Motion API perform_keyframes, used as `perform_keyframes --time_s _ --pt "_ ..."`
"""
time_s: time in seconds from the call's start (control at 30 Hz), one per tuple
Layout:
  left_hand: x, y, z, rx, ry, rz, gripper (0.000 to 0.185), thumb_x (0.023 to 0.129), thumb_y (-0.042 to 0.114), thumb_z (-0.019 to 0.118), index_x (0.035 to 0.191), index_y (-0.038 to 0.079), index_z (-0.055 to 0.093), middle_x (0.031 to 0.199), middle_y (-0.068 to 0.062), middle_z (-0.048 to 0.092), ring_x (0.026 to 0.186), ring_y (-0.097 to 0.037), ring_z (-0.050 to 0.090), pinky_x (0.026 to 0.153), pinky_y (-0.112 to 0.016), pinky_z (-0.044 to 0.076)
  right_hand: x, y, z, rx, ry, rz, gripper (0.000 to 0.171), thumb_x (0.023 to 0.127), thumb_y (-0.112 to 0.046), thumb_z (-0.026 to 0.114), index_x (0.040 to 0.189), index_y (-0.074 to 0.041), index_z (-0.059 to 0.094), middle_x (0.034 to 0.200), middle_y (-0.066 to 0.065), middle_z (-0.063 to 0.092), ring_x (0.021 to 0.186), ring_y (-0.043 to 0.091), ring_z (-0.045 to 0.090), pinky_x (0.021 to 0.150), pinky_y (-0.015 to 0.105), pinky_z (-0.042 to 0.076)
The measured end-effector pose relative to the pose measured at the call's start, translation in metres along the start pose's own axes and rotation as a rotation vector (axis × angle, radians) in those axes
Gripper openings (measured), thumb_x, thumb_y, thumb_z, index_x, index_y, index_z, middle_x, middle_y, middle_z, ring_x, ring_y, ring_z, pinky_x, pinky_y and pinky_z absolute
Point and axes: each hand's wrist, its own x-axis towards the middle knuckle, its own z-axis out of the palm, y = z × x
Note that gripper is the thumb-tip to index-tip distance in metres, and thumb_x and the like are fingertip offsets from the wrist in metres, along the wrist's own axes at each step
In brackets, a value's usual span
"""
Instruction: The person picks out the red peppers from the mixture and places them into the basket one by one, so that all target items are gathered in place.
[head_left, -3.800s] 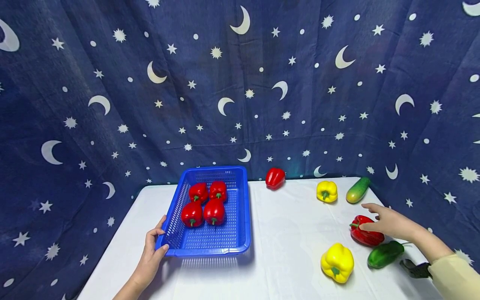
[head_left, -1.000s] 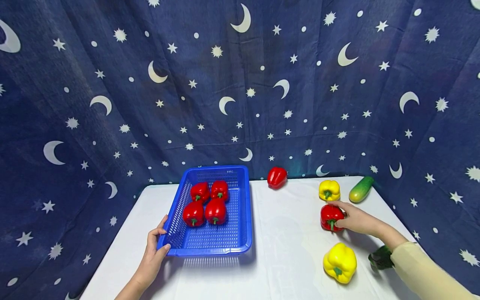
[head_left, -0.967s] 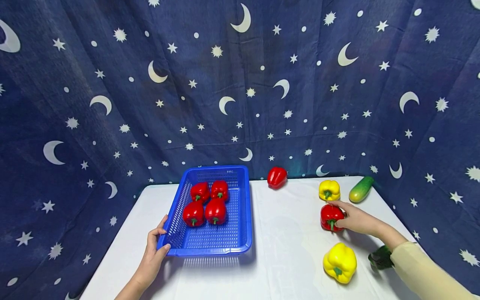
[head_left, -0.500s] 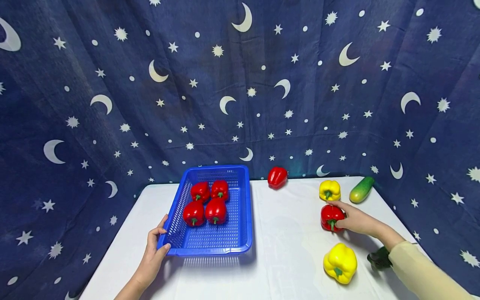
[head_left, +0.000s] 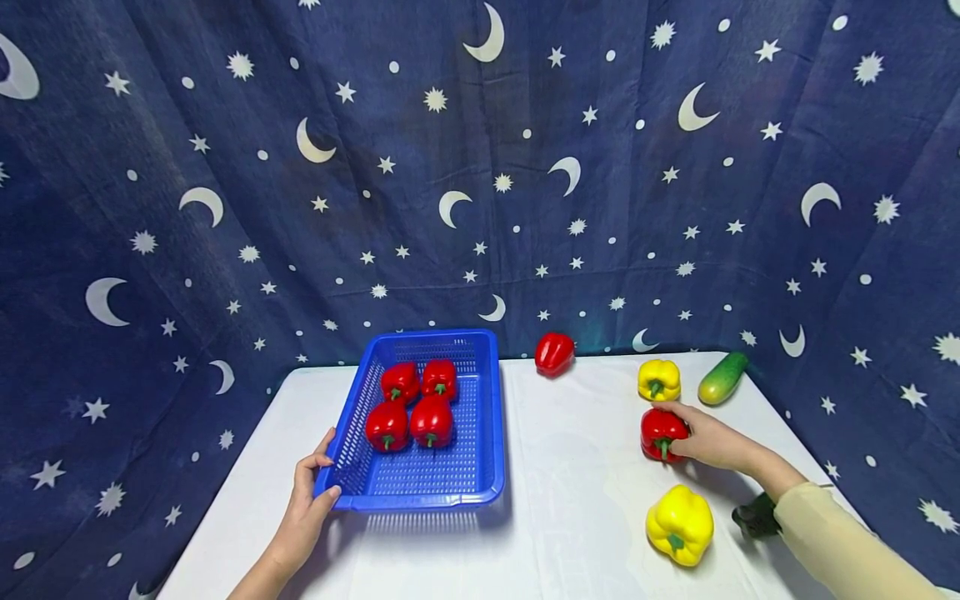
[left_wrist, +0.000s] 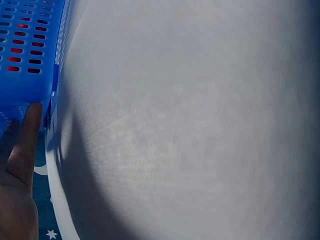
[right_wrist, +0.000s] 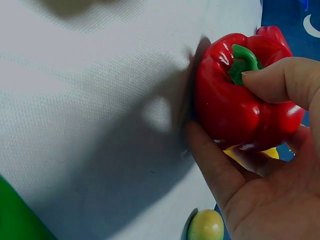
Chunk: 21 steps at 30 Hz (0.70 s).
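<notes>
A white table (head_left: 570,500) stands before a starry blue curtain (head_left: 225,167). At 3 o'clock, the right hand (head_left: 712,442) grips a red pepper (head_left: 662,432); at 8 o'clock, the left hand (head_left: 303,512) grips the blue basket (head_left: 487,467).

Dark green vegetable (head_left: 756,517) half hidden behind the sleeve (head_left: 840,542), green shape (right_wrist: 20,215) cut off at wrist view's corner

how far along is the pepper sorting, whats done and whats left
Done: four red peppers sit in the blue basket, which the left hand holds by its near corner. In hand: the right hand grips a fifth red pepper on the white table. Left, apparently: one more red pepper by the curtain.
</notes>
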Motion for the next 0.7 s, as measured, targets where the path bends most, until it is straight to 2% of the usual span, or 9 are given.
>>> perform_keyframes --time_s 0.37,0.6,0.7 --pt "-0.0009 -0.0036 -0.0003 0.011 0.002 0.009 0.035 0.091 0.000 0.043 0.120 -0.001 0.023 0.155 -0.004 0.009 0.138 -0.008 0.012 0.098 -0.011 0.024 0.0014 0.0016 0.0018 -0.035 0.011 0.004 0.071 0.078 -0.013 0.066 0.140 -0.005 0.033 0.126 0.024 0.044 0.105 0.036 0.048 0.086 0.053 0.044" --pt "-0.0004 -0.0019 0.0001 -0.009 0.000 -0.014 0.036 0.091 0.001 0.043 0.120 -0.001 0.023 0.155 -0.001 0.008 0.137 -0.006 0.013 0.097 -0.012 0.026 -0.0003 -0.0014 0.0013 -0.046 0.013 0.017 0.070 0.078 -0.013 0.066 0.140 -0.006 0.034 0.125 0.024 0.044 0.104 0.037 0.048 0.085 0.053 0.044" --pt "0.0001 -0.0013 0.0001 -0.020 -0.002 0.001 0.036 0.090 -0.002 0.043 0.120 -0.003 0.022 0.155 -0.005 0.008 0.137 -0.007 0.014 0.097 -0.011 0.026 -0.0015 -0.0026 0.0013 -0.044 0.014 0.021 0.071 0.078 -0.013 0.066 0.140 -0.005 0.033 0.125 0.024 0.044 0.104 0.037 0.048 0.085 0.053 0.044"
